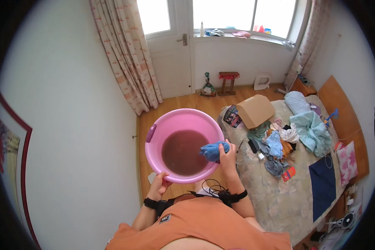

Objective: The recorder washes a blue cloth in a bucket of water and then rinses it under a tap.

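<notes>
A large pink plastic basin (pixel 184 117) is held up in front of my body, with murky brown water (pixel 184 153) in its bottom. My left hand (pixel 160 185) grips the near-left rim, thumb on top. At the right side of the basin, my right hand (pixel 227 157) holds a bunched blue cloth (pixel 215 150) against the rim. Part of that cloth hangs inward over the water. The fingers of my right hand beneath the rim are mostly hidden.
To the right is a bed (pixel 259 206) with a cardboard box (pixel 255 111) and piled clothes (pixel 275 143). A wall (pixel 81 125) runs along the left. Ahead are a white door (pixel 170 65), a tied bag (pixel 208 89) and a small wooden stool (pixel 228 82).
</notes>
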Demonstrator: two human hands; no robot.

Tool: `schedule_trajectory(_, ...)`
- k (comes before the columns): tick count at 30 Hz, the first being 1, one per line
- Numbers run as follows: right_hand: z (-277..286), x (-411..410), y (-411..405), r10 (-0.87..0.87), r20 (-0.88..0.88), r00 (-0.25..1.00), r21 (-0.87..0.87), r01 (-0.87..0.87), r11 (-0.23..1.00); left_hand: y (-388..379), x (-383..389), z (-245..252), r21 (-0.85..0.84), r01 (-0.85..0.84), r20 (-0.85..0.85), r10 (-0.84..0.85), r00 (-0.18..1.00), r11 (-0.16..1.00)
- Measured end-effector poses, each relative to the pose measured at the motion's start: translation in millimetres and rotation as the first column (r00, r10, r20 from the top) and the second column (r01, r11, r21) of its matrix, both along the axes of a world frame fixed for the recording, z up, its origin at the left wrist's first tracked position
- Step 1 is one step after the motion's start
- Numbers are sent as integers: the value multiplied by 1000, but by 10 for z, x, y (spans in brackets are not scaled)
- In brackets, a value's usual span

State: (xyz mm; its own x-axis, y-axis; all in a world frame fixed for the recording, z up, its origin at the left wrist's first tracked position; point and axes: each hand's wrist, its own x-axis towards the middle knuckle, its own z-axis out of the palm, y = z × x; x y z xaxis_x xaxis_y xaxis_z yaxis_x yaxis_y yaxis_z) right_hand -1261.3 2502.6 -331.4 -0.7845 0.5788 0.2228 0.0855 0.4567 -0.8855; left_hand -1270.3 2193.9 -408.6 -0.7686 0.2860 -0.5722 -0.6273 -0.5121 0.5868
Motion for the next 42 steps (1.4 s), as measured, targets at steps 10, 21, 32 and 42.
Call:
schedule_trajectory(10, -242, -2915, 1073, 458, 291, 840, -848, 6, 529, 734, -2608, 167, -155, -22, -12, 21, 1000, 988)
schedule_trajectory(21, -436, -5506, 2478, 542, 312, 781, -934, 147, 326, 1928, -5633, 9, -145, 180, -42, -188, 981, 973)
schedule_trajectory(32, -531, -6611, 2898, 277, 117, 954, -979, 64, 193, 2826, -8213, 371, -259, 489, -83, -524, 848, 833)
schedule_trajectory(42, -221, -7453, 3515, 103, 134, 986, -970, 109, 219, 3755, -9586, 696, -294, 592, -162, -650, 743, 750)
